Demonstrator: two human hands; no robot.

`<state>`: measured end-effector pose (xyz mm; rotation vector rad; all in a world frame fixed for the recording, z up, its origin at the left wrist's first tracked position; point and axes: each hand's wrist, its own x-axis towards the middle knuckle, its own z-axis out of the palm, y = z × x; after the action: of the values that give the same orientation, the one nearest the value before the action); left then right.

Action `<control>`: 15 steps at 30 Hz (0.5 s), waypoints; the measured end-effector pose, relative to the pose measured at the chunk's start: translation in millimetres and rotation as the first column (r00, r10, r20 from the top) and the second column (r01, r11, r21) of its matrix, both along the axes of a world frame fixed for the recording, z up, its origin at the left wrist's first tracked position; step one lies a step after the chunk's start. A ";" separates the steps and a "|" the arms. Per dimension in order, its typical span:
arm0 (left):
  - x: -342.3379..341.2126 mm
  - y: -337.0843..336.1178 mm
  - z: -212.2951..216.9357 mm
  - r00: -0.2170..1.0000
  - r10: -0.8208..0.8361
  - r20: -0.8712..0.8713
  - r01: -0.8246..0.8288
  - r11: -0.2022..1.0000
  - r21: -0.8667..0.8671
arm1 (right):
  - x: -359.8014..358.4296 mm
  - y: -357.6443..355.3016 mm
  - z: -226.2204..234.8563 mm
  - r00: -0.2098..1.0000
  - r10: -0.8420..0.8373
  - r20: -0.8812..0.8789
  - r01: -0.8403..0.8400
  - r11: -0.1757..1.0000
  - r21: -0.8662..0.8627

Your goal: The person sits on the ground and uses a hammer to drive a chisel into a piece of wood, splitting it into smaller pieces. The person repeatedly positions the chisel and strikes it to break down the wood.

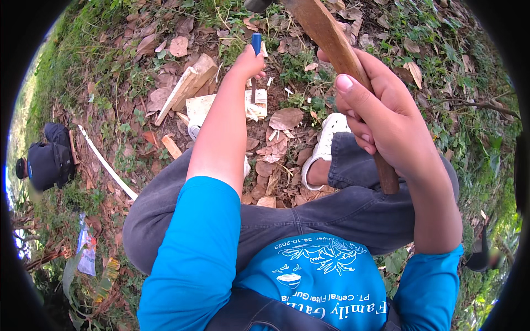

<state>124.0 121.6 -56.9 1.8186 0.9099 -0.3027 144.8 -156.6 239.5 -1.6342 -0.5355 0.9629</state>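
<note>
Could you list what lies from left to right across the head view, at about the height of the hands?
Black backpack → long white strip → pale wooden block → left hand on the blue-handled chisel → white shoe → right hand gripping the wooden handle.

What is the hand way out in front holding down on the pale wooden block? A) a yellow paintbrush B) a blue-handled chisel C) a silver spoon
B: the left hand grips a blue-handled chisel standing upright on the pale wooden block.
</note>
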 end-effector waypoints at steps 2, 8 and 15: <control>7.3 2.3 -4.1 0.999 -0.025 -0.042 0.025 1.000 0.001 | 1.5 -1.3 1.3 1.000 0.005 0.012 -0.005 1.000 0.018; 19.6 21.0 -32.4 0.976 -0.099 -0.192 0.114 0.991 0.069 | -3.8 -4.7 20.0 0.998 0.039 -0.042 -0.039 0.999 -0.005; 0.9 -5.6 10.6 0.997 -0.069 -0.029 0.072 0.988 0.137 | 4.0 -16.1 16.1 0.996 0.074 0.043 -0.075 0.997 0.027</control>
<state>124.9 116.0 -46.3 1.9818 0.9037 -0.3133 148.8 -172.7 255.5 -1.6212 -0.6403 0.9731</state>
